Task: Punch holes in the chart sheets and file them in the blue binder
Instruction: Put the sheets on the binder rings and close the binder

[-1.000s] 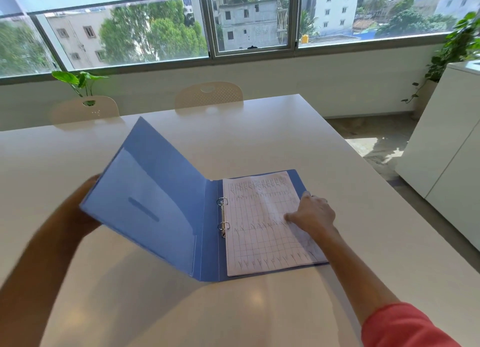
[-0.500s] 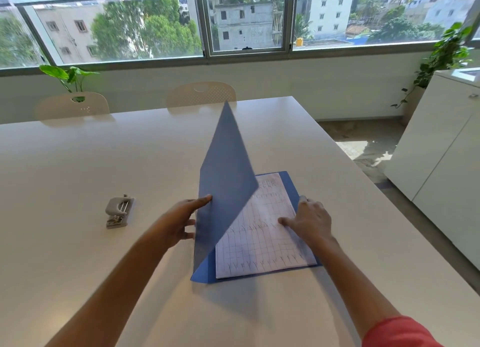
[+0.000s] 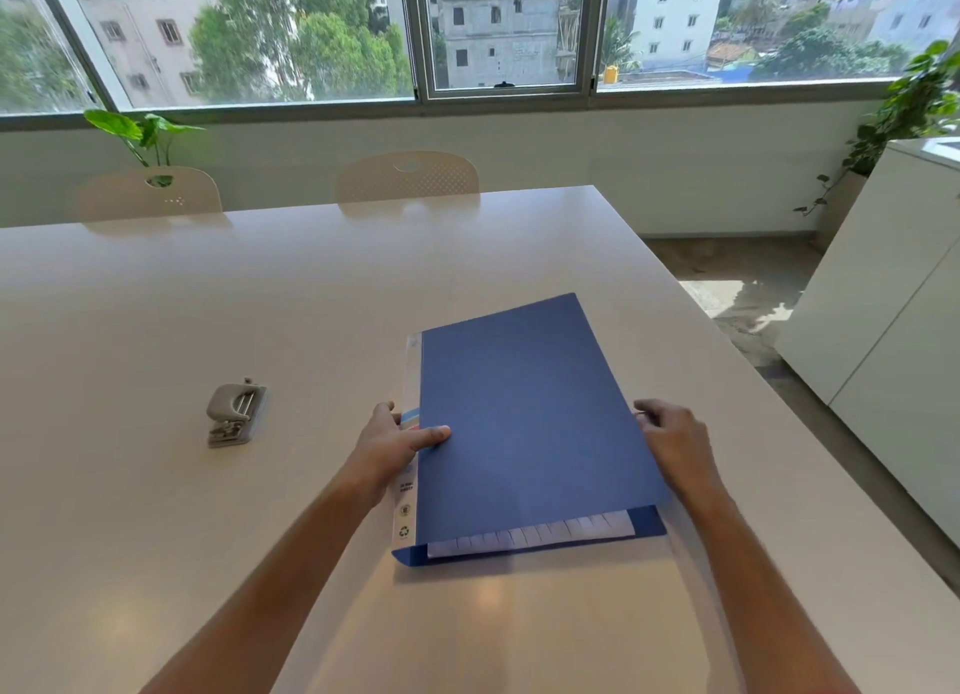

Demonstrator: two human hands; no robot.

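The blue binder (image 3: 530, 423) lies on the white table (image 3: 260, 304), its front cover down and almost flat. A strip of the chart sheets (image 3: 530, 537) shows under the cover's near edge. My left hand (image 3: 395, 444) rests at the spine side, fingers spread, the index finger lying on the cover. My right hand (image 3: 670, 439) is at the cover's right edge, fingers curled against it. The grey hole punch (image 3: 236, 413) sits on the table to the left of the binder, apart from both hands.
Two beige chairs (image 3: 408, 176) stand at the table's far side under the windows. A white cabinet (image 3: 893, 330) stands to the right, past the table's right edge. Potted plants (image 3: 143, 132) are at the back left and back right.
My left hand has swung the front cover from wide open, through upright, down over the sheets. My right hand slid off the sheets to the cover's right edge. The hole punch is now uncovered.
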